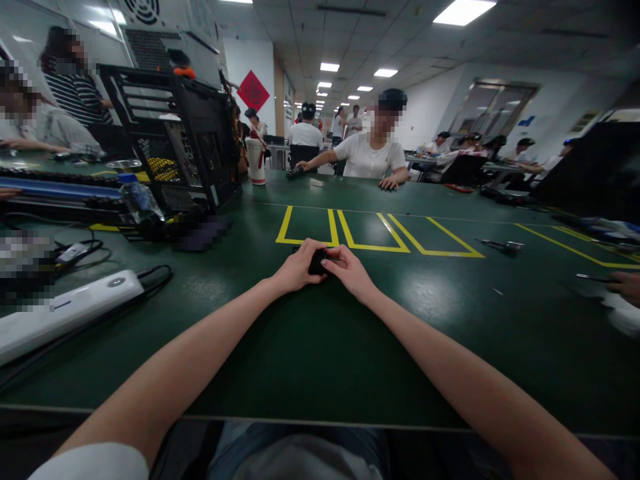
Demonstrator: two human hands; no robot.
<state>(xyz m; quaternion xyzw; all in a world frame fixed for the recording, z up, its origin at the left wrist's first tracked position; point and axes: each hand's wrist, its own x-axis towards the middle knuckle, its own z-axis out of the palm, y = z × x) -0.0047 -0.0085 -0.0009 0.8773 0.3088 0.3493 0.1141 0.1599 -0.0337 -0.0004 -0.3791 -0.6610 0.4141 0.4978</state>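
Both my hands meet at the middle of the green table (320, 360), around a small black object (317, 263). Its exact kind cannot be made out, as my fingers cover much of it. My left hand (299, 268) curls round its left side, thumb low and fingers over the top. From the right, my right hand (347, 268) pinches it between thumb and fingers. Just beyond my hands, yellow tape (305, 241) marks out several box shapes on the tabletop.
A black computer case (200, 147) stands at left, beside a water bottle (137, 200). Nearer lies a white power strip (75, 310) with a dark cable. Across the table sits a person (373, 153) in white. A dark tool (503, 247) lies right; another person's hand (627, 285) shows at the edge.
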